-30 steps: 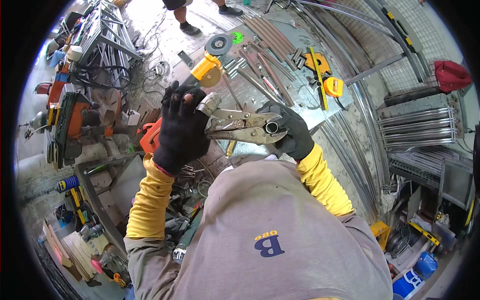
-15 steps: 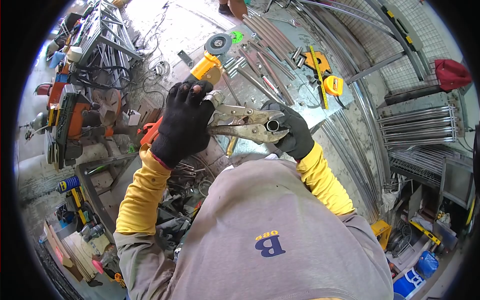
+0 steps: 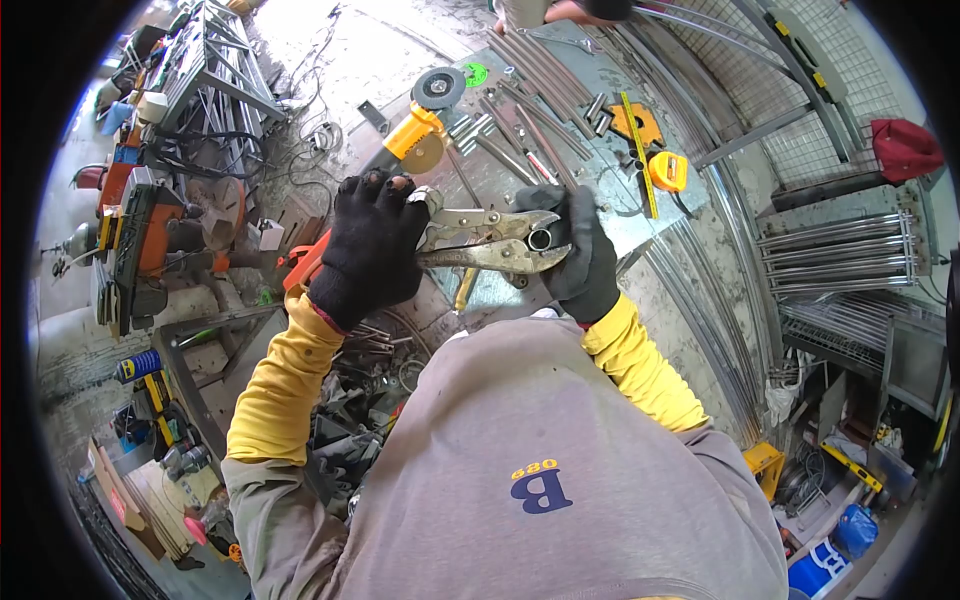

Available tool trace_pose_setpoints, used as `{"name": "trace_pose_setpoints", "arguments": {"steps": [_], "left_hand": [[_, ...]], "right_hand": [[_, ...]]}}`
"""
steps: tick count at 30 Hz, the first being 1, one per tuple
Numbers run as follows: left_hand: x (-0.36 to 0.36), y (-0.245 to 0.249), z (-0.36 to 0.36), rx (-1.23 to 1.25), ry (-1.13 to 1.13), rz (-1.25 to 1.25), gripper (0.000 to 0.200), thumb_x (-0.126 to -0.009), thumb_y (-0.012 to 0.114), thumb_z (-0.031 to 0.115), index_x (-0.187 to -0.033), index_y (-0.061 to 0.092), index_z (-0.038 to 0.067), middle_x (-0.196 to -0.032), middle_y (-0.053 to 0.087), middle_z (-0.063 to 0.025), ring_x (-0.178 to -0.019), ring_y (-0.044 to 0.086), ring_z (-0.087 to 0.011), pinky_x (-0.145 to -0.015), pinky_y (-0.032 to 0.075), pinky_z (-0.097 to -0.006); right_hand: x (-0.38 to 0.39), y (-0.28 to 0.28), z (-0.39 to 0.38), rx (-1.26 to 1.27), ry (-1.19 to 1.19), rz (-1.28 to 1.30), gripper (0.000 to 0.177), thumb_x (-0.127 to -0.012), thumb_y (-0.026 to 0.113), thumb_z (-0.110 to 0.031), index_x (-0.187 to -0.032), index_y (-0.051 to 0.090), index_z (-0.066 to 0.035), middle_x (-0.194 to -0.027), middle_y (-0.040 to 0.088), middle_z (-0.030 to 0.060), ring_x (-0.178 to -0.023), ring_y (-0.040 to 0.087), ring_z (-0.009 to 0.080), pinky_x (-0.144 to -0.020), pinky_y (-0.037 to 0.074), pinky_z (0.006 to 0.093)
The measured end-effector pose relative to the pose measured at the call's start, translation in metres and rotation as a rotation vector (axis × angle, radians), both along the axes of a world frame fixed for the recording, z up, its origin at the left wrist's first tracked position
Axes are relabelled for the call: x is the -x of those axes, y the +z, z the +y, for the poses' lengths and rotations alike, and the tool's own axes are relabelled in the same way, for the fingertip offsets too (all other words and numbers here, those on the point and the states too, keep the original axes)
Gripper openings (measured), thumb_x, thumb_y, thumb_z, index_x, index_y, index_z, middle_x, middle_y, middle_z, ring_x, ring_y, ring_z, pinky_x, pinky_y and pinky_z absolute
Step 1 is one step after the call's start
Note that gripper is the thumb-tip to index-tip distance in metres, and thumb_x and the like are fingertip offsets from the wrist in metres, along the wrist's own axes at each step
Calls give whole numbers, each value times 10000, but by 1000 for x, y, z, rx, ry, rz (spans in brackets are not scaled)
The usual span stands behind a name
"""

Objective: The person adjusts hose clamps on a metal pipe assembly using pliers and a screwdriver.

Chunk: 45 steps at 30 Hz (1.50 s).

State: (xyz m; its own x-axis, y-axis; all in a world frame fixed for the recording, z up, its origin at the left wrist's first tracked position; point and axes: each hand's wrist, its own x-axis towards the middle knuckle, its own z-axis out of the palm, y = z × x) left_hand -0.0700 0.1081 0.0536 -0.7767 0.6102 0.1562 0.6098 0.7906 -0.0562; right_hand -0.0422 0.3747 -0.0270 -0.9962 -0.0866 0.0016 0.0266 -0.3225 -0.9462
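My left hand [image 3: 368, 248], in a black glove with worn fingertips, is wrapped around the handles of a pair of locking pliers [image 3: 475, 257]. A short metal tube [image 3: 540, 240] sits between the jaws, its round open end facing me. My right hand [image 3: 585, 255], in a dark glove, is closed around the tube beside the jaw tips; its fingers partly hide behind them. Beyond my left hand lies a yellow angle grinder [image 3: 412, 132] with a flap disc [image 3: 438, 88], on the metal sheet [image 3: 615, 215].
Steel rods [image 3: 540, 75] and short tube pieces lie on the sheet. A yellow tape measure [image 3: 667, 172] is extended at the right. Long metal tubes [image 3: 715, 320] run along the right side. Another person's bare leg [image 3: 590, 10] is at the top edge. Machines stand at the left.
My right hand has shifted slightly upward and its fingers have moved around the jaw end. The tube and jaws moved a little up and left. The other person moved right.
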Motion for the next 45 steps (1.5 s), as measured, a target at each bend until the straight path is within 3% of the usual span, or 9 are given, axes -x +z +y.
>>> {"name": "trace_pose_setpoints", "arguments": {"steps": [3,8,10,13,17,29,33,37,45], "left_hand": [[-1,-4,-3,12,18,-35,619,-637,743,163,-1240,656,55,-1224,596,-205,-1192,544,-425,-1016,440,-572],[-3,-7,0,-69,9,-29,591,-624,737,157,-1195,633,44,-1181,605,-207,-1137,561,-438,-961,463,-545],[-4,-12,0,-67,35,-31,586,-624,737,158,-1187,629,36,-1181,606,-206,-1138,561,-437,-957,463,-545],[-6,-15,5,-90,71,-56,547,-625,728,164,-1149,641,32,-1178,623,-206,-1136,574,-427,-968,450,-549],[-2,-25,18,-79,101,-87,527,-633,723,173,-1136,638,42,-1178,636,-213,-1129,581,-418,-991,431,-558],[-21,-36,16,-226,271,6,829,-711,768,190,-1472,481,29,-1395,545,-258,-1408,433,-500,-1225,296,-603],[-21,-67,-1,-213,285,-167,604,-739,697,180,-1295,560,-10,-1234,580,-282,-1233,536,-477,-1139,372,-608],[-9,-71,10,-85,257,-112,368,-725,704,238,-1010,608,25,-1012,646,-249,-962,625,-426,-919,482,-521],[-3,-89,27,-262,399,-352,464,-741,771,296,-1072,610,14,-1011,679,-242,-972,657,-445,-857,500,-542]], "right_hand": [[6,-3,1,281,25,-49,805,-1133,191,-620,-1329,575,60,-1237,698,178,-1151,696,280,-1077,529,412],[8,-2,-1,314,91,23,690,-1090,478,-591,-1381,557,30,-1351,643,198,-1231,654,309,-1087,515,427],[11,36,-3,-580,-307,586,572,-935,775,-412,-1326,592,-38,-1338,612,165,-1223,610,349,-1057,498,450],[16,82,-16,-1049,-31,881,705,-712,888,-326,-1300,589,-76,-1275,574,179,-1218,556,382,-1094,424,516],[26,29,-72,-1564,-161,794,285,-857,669,-203,-1110,608,-86,-1075,608,141,-1091,576,319,-1049,412,486],[48,29,-70,-1358,145,783,133,-838,678,-163,-966,707,-183,-901,687,64,-903,671,281,-806,462,456],[46,29,-67,-1276,144,769,129,-798,730,-211,-921,711,-176,-838,693,76,-868,681,294,-789,458,479],[41,5,-84,-1547,86,818,167,-851,681,-216,-982,685,-112,-967,662,122,-988,635,325,-997,424,544],[71,-16,-73,-1453,267,807,224,-822,694,-319,-923,719,-120,-879,708,115,-847,683,315,-836,472,473]]}}
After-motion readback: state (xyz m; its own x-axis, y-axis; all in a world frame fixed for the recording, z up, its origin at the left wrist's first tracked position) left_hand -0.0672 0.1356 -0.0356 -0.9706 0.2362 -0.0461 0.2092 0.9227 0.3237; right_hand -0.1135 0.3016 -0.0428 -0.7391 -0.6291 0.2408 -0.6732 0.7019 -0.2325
